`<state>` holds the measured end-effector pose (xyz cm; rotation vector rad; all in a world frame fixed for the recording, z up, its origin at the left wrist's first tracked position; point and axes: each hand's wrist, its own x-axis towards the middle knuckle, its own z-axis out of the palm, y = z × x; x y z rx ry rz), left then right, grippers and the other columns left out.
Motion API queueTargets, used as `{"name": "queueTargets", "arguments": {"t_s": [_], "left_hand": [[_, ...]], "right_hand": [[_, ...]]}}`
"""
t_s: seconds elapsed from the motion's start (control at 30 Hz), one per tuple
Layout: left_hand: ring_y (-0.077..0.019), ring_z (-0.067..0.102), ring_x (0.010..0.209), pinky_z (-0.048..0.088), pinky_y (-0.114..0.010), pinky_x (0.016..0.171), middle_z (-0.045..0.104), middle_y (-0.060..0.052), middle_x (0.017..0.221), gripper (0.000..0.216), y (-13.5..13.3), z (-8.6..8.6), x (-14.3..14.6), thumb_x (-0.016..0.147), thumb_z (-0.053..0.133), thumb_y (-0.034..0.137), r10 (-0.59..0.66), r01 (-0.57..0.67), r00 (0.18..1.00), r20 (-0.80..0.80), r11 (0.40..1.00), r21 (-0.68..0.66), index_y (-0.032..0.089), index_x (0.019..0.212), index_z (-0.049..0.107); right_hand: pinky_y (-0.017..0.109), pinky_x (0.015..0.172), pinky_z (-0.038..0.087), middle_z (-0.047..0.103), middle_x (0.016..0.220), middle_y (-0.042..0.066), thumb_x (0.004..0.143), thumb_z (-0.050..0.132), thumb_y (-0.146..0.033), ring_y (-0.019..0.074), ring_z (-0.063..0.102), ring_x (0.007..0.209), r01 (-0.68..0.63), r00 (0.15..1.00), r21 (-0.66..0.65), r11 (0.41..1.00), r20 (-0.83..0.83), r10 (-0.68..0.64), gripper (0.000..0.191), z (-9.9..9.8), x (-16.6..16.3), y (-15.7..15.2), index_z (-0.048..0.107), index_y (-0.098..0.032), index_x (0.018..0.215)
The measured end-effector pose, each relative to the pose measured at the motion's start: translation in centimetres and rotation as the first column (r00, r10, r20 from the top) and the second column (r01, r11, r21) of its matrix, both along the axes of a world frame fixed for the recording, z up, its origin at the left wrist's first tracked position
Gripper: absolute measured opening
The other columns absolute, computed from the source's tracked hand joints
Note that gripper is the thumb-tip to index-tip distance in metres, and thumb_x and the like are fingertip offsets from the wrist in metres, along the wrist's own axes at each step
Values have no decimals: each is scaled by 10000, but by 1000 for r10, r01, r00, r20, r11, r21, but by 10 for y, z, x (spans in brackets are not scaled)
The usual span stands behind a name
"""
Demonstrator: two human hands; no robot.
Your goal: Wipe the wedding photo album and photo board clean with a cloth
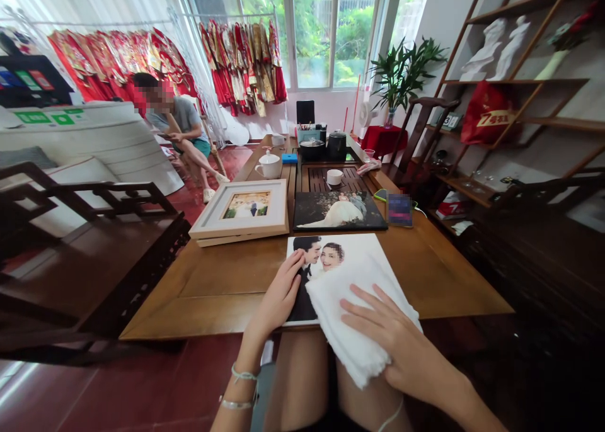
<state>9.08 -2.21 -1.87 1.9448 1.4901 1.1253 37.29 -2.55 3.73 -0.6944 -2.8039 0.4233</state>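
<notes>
A wedding photo panel [373, 255] lies flat at the near edge of the wooden table, printed with a couple. My left hand [282, 287] rests on its left side, fingers stretched out over the picture. A folded white towel [326, 300] covers the panel's lower right part and hangs over the table edge. My right hand [390, 328] lies on this towel with fingers spread, pressing it against the panel. How my right thumb sits against the towel is hard to make out.
Beyond the panel are a dark wedding photo panel [312, 215], stacked framed pictures [212, 221] on the left and phones [399, 210] on the right. A white teapot [269, 166] and small cup [334, 177] stand farther back. A seated person [184, 120] is at the left.
</notes>
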Motion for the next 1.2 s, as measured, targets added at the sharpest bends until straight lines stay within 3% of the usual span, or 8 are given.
{"name": "queueTargets", "arguments": {"t_s": [0.2, 0.4, 0.5, 0.63, 0.8, 0.9, 1.03, 1.2], "left_hand": [[-200, 248, 1475, 162, -452, 1235, 319, -77, 1575, 447, 0, 0, 0, 1005, 324, 274, 10, -10, 1000, -7, 1000, -29, 220, 1438, 423], [-197, 250, 1474, 169, -449, 1234, 324, -87, 1571, 449, 1, -1, 0, 1003, 318, 272, 9, -9, 1000, -17, 1000, -17, 202, 1433, 426], [-202, 253, 1473, 175, -457, 1232, 331, -91, 1568, 444, 1, -1, 0, 1003, 324, 275, 11, -12, 1000, -21, 1000, -17, 202, 1428, 433], [-199, 263, 1469, 183, -461, 1230, 337, -89, 1565, 433, 0, 0, 1, 1005, 328, 274, 19, -19, 1000, -13, 1000, -10, 213, 1419, 442], [-201, 272, 1466, 200, -457, 1225, 344, -95, 1561, 434, -1, 0, 0, 1000, 342, 273, 24, -24, 1000, -1, 1000, -17, 209, 1417, 444], [-200, 272, 1466, 197, -454, 1224, 343, -96, 1561, 445, 0, 0, -1, 998, 326, 252, 4, -4, 1000, 4, 1000, 0, 211, 1427, 435], [-194, 275, 1465, 191, -456, 1225, 347, -81, 1561, 441, 0, -1, -1, 998, 336, 248, 5, -5, 1000, 11, 1000, 4, 237, 1426, 439], [-198, 276, 1464, 189, -468, 1225, 346, -89, 1561, 433, 0, 1, 0, 1003, 340, 267, 18, -18, 1000, -10, 1000, -7, 223, 1421, 445]], "right_hand": [[515, 1168, 255, 530, 1427, 34, 583, 433, -24, 246, 378, 1395, 199, 978, -29, 980, -60, -200, 799, -4, 24, 43, 551, -232, 1346], [542, 1132, 276, 566, 1389, 98, 672, 484, -50, 306, 391, 1370, 438, 899, 63, 897, -52, -435, 662, -5, -17, 89, 565, -155, 1320], [569, 1114, 267, 576, 1374, 115, 730, 515, -83, 351, 370, 1363, 432, 902, 92, 897, -40, -430, 581, -1, -45, 80, 569, -133, 1307], [549, 1124, 240, 575, 1374, 109, 717, 534, -76, 360, 349, 1362, 306, 952, 119, 945, -6, -307, 566, 4, -64, 42, 578, -134, 1278], [492, 1089, 306, 512, 1439, 87, 675, 531, -96, 347, 311, 1382, 150, 988, 33, 988, 33, -151, 681, 3, -57, -14, 514, -161, 1353], [466, 1074, 327, 507, 1450, 44, 641, 497, -84, 318, 289, 1403, 114, 993, -22, 993, 29, -113, 742, 3, -47, -31, 496, -204, 1373], [428, 1049, 359, 598, 1354, 24, 629, 491, -85, 276, 382, 1344, 173, 985, -40, 984, -11, -174, 704, 4, -42, -17, 556, -228, 1316], [504, 1107, 282, 586, 1356, 83, 653, 522, -85, 310, 390, 1324, 336, 942, 58, 940, -44, -334, 668, 3, -47, 38, 577, -193, 1310]]}}
